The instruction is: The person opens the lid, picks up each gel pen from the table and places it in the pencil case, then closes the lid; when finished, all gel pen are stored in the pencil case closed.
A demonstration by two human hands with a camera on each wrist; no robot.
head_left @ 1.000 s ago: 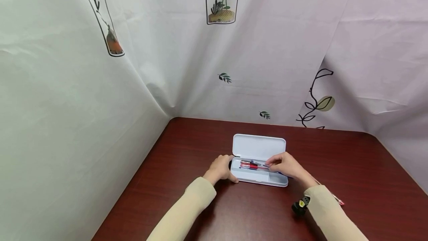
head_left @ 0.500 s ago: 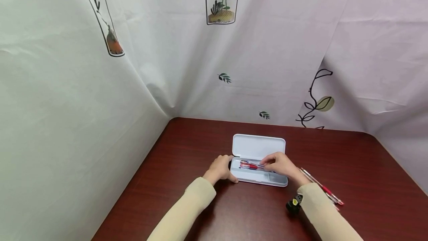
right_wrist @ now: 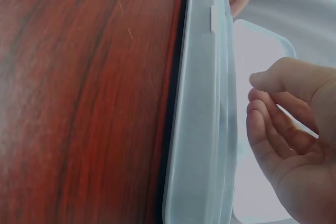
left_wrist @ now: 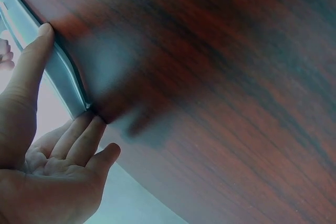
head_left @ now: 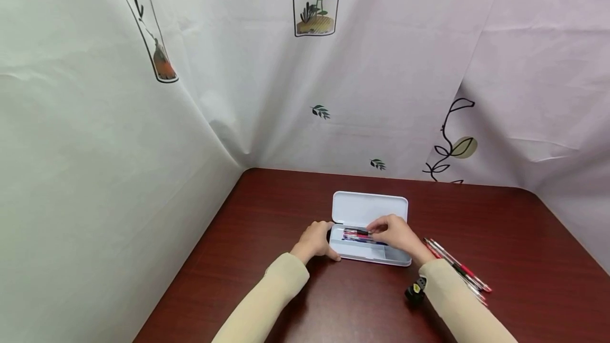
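Observation:
A white pencil case [head_left: 358, 251] lies on the table with its lid [head_left: 367, 208] raised behind it. Several pens [head_left: 355, 234], some red, one dark and one blue, lie in its rear compartment. My left hand [head_left: 314, 240] grips the case's left end; in the left wrist view its thumb [left_wrist: 32, 59] lies along the front wall. Over the pens, my right hand [head_left: 396, 233] has its thumb and fingers bent close together, at the right part of the pens. In the right wrist view the hand [right_wrist: 294, 119] shows no pen between its fingertips.
Several more pens [head_left: 457, 266], red and clear, lie on the dark red table [head_left: 352, 306] beside my right forearm. A black wrist device [head_left: 414, 292] hangs at the right sleeve. Printed cloth [head_left: 257, 94] stands behind the table and along its left side.
My right hand has moved left along the pens, and its forearm now uncovers more pens on the table. The pens in the case lie differently, with a dark one showing. My left hand stays put.

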